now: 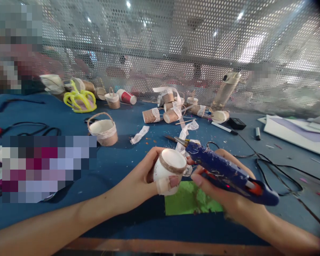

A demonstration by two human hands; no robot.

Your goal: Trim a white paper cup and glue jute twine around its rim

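Note:
My left hand (pixel 146 177) is wrapped round a small white paper cup (pixel 168 167) with a brown twine band near its rim, and my bandaged thumb presses its side. My right hand (pixel 224 192) grips a blue hot glue gun (pixel 229 170). The gun's metal nozzle (pixel 181 141) points left, just above and right of the cup's rim. A strip of white lace (pixel 185 137) hangs beside the nozzle. Both hands hover over a green mat (pixel 189 201) on the blue table (pixel 122 156).
A finished twine-handled cup basket (pixel 103 131) stands to the left. Several twine-wrapped cups (pixel 165 110) lie at the back, with yellow scissors (pixel 80 99), a red cup (pixel 126 96) and a bottle (pixel 225 89). A black cable (pixel 274 170) runs right; white boards (pixel 296 133) lie far right. A perforated metal screen stands behind.

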